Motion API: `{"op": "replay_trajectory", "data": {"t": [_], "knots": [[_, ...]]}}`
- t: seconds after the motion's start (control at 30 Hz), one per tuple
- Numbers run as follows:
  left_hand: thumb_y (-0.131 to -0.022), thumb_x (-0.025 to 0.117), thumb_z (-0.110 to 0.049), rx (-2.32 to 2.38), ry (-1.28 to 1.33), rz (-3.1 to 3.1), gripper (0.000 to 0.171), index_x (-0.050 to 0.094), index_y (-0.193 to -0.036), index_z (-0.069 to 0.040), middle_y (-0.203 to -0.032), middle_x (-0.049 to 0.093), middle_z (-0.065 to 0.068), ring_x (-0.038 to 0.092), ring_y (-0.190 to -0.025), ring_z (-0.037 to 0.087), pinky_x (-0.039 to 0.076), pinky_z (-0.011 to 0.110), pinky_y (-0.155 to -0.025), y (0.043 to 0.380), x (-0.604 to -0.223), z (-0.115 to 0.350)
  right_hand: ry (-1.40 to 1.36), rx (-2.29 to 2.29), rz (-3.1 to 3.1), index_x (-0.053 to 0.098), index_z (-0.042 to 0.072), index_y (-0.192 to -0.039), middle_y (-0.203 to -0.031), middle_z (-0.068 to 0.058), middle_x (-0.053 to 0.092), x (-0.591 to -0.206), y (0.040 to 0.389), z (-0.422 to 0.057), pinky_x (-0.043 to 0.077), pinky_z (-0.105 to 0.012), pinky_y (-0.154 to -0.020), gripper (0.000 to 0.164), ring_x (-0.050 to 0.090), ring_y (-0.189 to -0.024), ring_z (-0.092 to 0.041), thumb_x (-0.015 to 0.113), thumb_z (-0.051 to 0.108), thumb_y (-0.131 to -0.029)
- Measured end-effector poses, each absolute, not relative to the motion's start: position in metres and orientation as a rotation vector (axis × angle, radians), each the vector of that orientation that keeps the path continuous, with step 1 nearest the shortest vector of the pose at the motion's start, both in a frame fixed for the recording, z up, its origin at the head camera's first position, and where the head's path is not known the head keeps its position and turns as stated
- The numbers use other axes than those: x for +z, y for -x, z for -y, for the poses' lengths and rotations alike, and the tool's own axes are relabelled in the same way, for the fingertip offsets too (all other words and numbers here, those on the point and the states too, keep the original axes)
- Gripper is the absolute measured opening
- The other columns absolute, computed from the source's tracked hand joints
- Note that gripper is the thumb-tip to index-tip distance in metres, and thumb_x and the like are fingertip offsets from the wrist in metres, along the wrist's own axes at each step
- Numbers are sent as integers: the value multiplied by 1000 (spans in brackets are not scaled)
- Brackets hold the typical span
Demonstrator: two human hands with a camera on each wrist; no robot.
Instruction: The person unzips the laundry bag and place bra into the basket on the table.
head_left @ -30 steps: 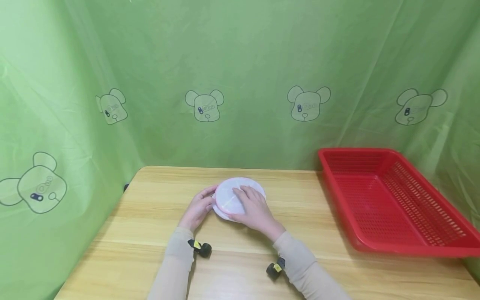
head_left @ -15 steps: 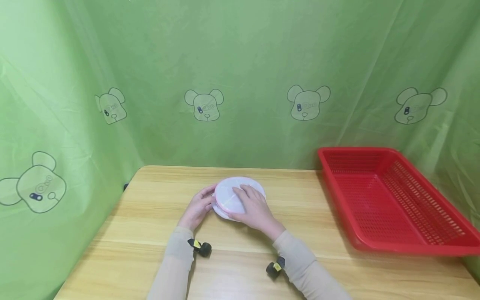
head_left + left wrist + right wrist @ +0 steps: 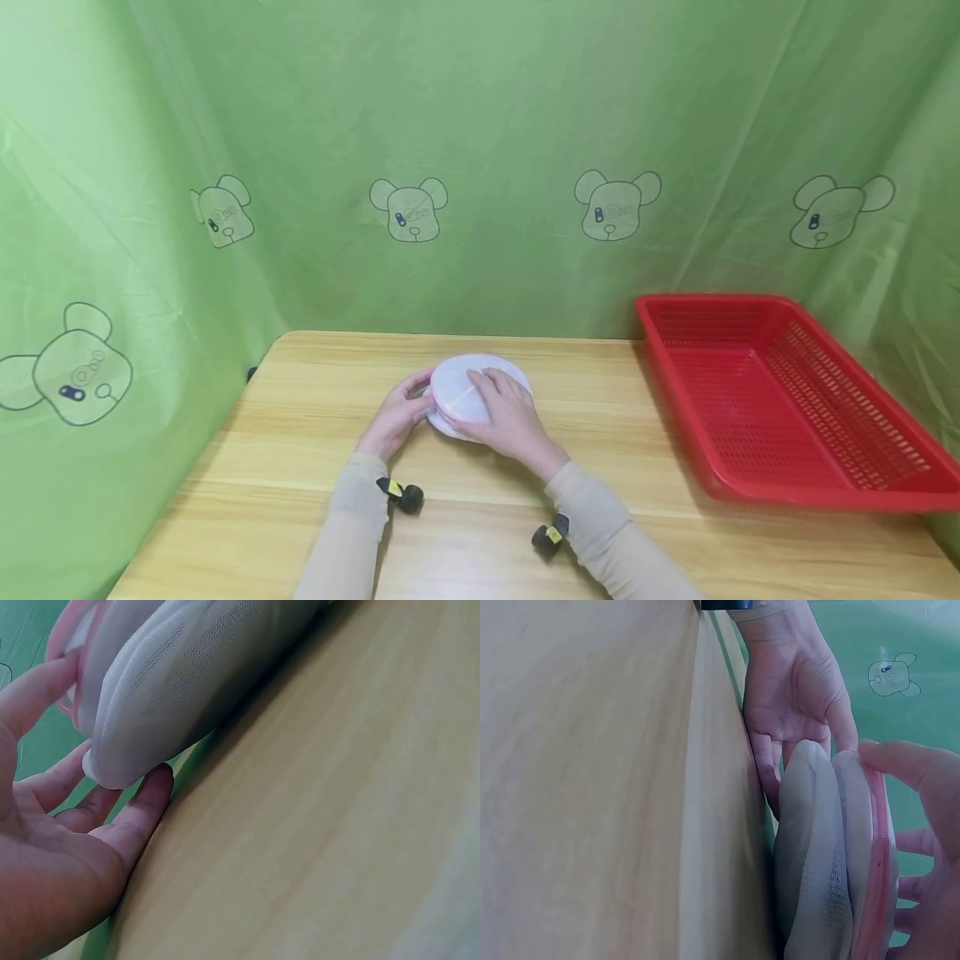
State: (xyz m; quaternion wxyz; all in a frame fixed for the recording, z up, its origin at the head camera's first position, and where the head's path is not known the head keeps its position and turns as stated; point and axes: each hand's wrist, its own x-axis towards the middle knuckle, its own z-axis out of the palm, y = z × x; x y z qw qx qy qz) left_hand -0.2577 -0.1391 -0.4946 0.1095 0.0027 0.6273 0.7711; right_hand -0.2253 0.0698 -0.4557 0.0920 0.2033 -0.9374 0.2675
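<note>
A round white mesh laundry bag with pink trim lies on another round white mesh piece, seen in the head and left wrist views. Whether the two are joined is hidden. My right hand spreads over the upper bag and grips it, its thumb at the near pink rim. At the left edge, my left hand has its thumb against the upper layer and its fingers curled under the lower one. In the left wrist view, those fingers reach beneath the lower edge, close to the table.
A red plastic basket with slotted walls stands on the right of the wooden table. A green curtain printed with bear heads hangs behind and along the sides.
The upper bag has shifted very slightly right, and my right fingers have moved a little with it. Both arms stay almost in place.
</note>
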Motion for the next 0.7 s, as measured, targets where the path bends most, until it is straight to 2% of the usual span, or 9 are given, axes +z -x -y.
{"op": "replay_trajectory", "data": {"t": [0.3,0.7], "knots": [[-75,65,10,2251,11,-1854,72,48,-141,-12,-150,42,8,49,-130,27,50,31,-103,258,-496,139,-559,808,2793,44,16,-145,-139,-11,50,-455,226,-70,28,-57,-116,83,44,-132,-33,71,57,-79],[-72,61,13,2189,-8,-1926,74,48,-141,-11,-153,40,9,45,-135,29,43,39,-111,258,-495,139,-559,764,2789,47,10,-142,-142,-16,50,-452,226,-73,28,-57,-117,79,44,-134,-34,71,53,-80]]}}
